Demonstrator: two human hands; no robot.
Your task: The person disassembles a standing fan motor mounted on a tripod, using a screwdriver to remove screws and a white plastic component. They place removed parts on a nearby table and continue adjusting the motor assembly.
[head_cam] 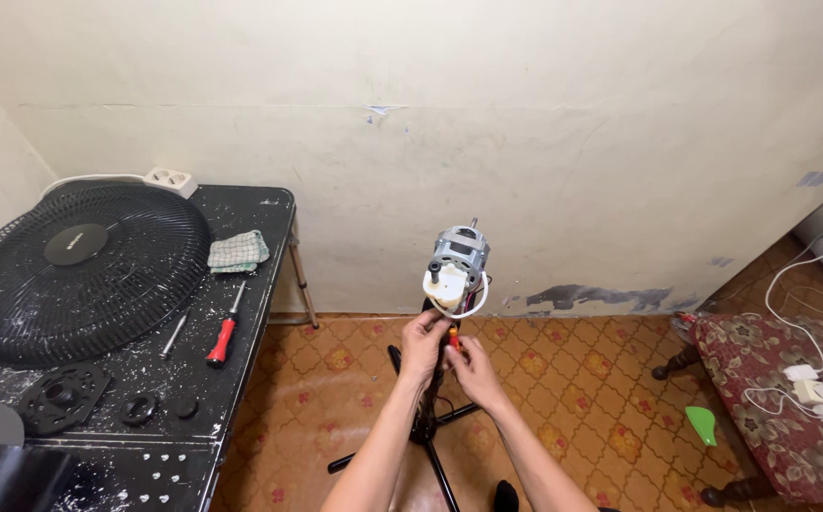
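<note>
From the head camera, a bare fan motor (459, 254), grey metal above with a white plastic part at its front, stood on top of a black stand pole (428, 398) that rose from crossed black legs (402, 446) on the patterned orange floor (582, 379), close to the cream wall (525, 142). Both of the person's hands met just under the motor, at the top of the pole. The left hand (424, 343) was curled around the pole or the wiring there, fingers bent in a grip, though exactly what it pinched could not be told. The right hand (473, 370) was closed in a pinch on a small red and yellow piece (453, 337), touching the left hand's fingers. A white wire (480, 299) looped from the motor's underside down toward the hands. To the left stood a black paint-speckled table (240, 379). On it lay a round black fan grille (79, 270), a folded checked cloth (238, 251), a red-handled screwdriver (225, 332) beside a plain metal rod (174, 334), a black round mounting plate (62, 393) and a few small black knobs (138, 408). A white socket strip (169, 178) sat at the table's far edge against the wall. At the right, a floral upholstered stool (762, 398) carried white cables and plugs (819, 384), and a green plastic piece (702, 424) lay on the floor just beside it.
</note>
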